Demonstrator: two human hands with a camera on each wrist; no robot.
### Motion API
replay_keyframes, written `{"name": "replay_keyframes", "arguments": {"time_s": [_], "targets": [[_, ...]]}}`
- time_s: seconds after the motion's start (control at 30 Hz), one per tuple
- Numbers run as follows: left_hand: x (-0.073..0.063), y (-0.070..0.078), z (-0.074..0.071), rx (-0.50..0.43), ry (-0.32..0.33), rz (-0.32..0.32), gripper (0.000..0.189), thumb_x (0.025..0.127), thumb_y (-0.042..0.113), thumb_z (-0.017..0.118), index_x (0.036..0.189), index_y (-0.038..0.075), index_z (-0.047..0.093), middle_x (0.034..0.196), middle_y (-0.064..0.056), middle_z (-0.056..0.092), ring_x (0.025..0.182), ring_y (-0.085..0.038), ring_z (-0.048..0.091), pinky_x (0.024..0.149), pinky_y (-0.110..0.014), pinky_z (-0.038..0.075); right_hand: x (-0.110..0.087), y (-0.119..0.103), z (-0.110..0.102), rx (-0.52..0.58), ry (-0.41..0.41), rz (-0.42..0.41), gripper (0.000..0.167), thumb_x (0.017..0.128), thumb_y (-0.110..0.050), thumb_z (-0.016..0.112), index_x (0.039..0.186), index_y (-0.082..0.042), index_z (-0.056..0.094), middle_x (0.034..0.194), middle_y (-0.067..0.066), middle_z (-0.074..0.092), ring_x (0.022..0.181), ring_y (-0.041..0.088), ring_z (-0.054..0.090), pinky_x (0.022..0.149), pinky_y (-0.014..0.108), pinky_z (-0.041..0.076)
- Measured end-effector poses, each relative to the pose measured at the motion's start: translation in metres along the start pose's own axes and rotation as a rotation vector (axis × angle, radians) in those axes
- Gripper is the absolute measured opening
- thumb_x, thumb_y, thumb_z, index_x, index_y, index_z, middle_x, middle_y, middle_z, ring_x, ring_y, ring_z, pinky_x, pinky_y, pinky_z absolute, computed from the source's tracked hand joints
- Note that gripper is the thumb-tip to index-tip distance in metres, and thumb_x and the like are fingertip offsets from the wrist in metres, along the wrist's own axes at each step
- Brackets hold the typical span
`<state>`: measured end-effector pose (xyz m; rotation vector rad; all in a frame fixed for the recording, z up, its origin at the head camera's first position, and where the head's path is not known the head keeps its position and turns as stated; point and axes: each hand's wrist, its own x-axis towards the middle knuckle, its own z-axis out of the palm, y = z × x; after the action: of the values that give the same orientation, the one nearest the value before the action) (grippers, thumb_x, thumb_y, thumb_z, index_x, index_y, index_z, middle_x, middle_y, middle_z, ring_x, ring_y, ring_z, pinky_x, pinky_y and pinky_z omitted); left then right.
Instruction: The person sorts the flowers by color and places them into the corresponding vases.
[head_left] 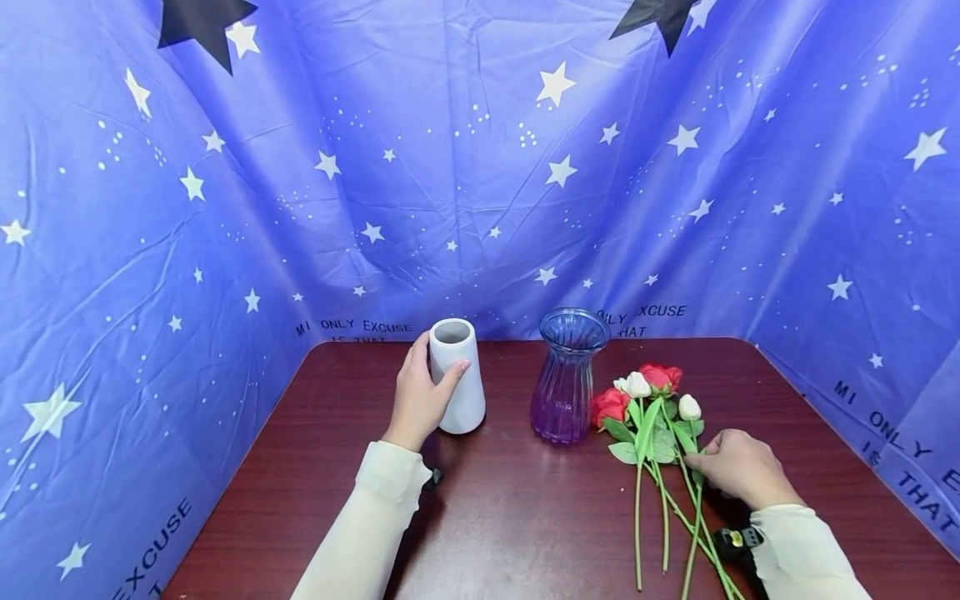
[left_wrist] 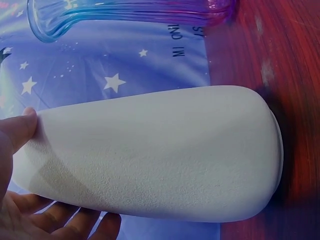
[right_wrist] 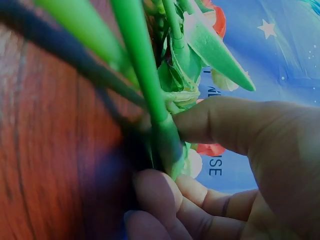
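My left hand (head_left: pixel 422 396) grips a white tapered vase (head_left: pixel 463 400) round its upper part, thumb on the near side and fingers behind. In the left wrist view the vase (left_wrist: pixel 155 155) lies sideways across the picture, its base right at the tabletop. To the right, my right hand (head_left: pixel 738 467) pinches a green flower stem (right_wrist: pixel 162 130) between thumb and fingers, low over the table. That stem belongs to a loose bunch of artificial flowers, with red roses (head_left: pixel 611 407), white tulips (head_left: pixel 689 407) and green leaves. Stems cross one another toward the near edge.
Between the white vase and the flowers stands a ribbed glass vase (head_left: pixel 564 392), blue at its flared rim and purple below. The dark red wooden table (head_left: pixel 510 517) is enclosed by a blue star-patterned cloth (head_left: pixel 465 167) at the back and both sides.
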<state>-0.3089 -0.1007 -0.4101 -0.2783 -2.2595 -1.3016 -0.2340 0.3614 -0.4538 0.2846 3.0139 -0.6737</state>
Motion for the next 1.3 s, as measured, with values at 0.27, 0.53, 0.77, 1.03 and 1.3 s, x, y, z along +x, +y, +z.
{"name": "replay_keyframes", "arguments": {"time_s": [0.27, 0.53, 0.77, 1.03, 1.3], "targets": [[-0.001, 0.001, -0.001, -0.004, -0.008, -0.006, 0.076, 0.091, 0.044, 0.079, 0.152, 0.012, 0.045, 0.139, -0.013, 0.058, 0.128, -0.032, 0.059, 0.105, -0.053, 0.05, -0.001, -0.001, -0.002, 0.015, 0.03, -0.023, 0.032, 0.09, -0.042, 0.072, 0.076, -0.015, 0.062, 0.058, -0.005, 0.063, 0.06, 0.017, 0.061, 0.062, 0.036, 0.044], [0.0, 0.001, -0.001, 0.0, -0.01, -0.011, 0.075, 0.091, 0.044, 0.079, 0.151, 0.013, 0.046, 0.137, -0.013, 0.059, 0.127, -0.032, 0.059, 0.105, -0.052, 0.05, -0.001, -0.004, -0.01, 0.058, 0.061, -0.018, 0.033, 0.092, -0.037, 0.073, 0.092, -0.005, 0.064, 0.062, -0.005, 0.068, 0.062, 0.015, 0.065, 0.066, 0.04, 0.047], [0.0, 0.0, -0.001, -0.007, -0.013, -0.012, 0.075, 0.091, 0.044, 0.079, 0.151, 0.013, 0.046, 0.137, -0.013, 0.059, 0.126, -0.032, 0.06, 0.104, -0.053, 0.051, -0.005, -0.009, -0.018, 0.07, 0.136, -0.043, 0.037, 0.091, -0.035, 0.073, 0.101, 0.0, 0.067, 0.062, -0.006, 0.069, 0.063, 0.013, 0.065, 0.067, 0.041, 0.046], [0.0, -0.002, 0.0, -0.001, -0.015, -0.02, 0.077, 0.092, 0.046, 0.078, 0.152, 0.012, 0.044, 0.139, -0.013, 0.057, 0.127, -0.033, 0.059, 0.104, -0.054, 0.05, -0.012, -0.021, -0.025, 0.093, 0.331, -0.141, 0.044, 0.088, -0.026, 0.075, 0.115, 0.008, 0.068, 0.078, 0.003, 0.077, 0.068, 0.014, 0.067, 0.072, 0.048, 0.048], [0.001, -0.001, 0.001, 0.002, -0.02, -0.018, 0.077, 0.092, 0.045, 0.078, 0.152, 0.012, 0.044, 0.138, -0.013, 0.057, 0.127, -0.032, 0.059, 0.105, -0.053, 0.05, -0.018, -0.035, -0.034, 0.114, 0.371, -0.195, 0.041, 0.091, -0.029, 0.076, 0.116, 0.004, 0.072, 0.084, 0.005, 0.079, 0.062, 0.003, 0.063, 0.071, 0.044, 0.047]]}}
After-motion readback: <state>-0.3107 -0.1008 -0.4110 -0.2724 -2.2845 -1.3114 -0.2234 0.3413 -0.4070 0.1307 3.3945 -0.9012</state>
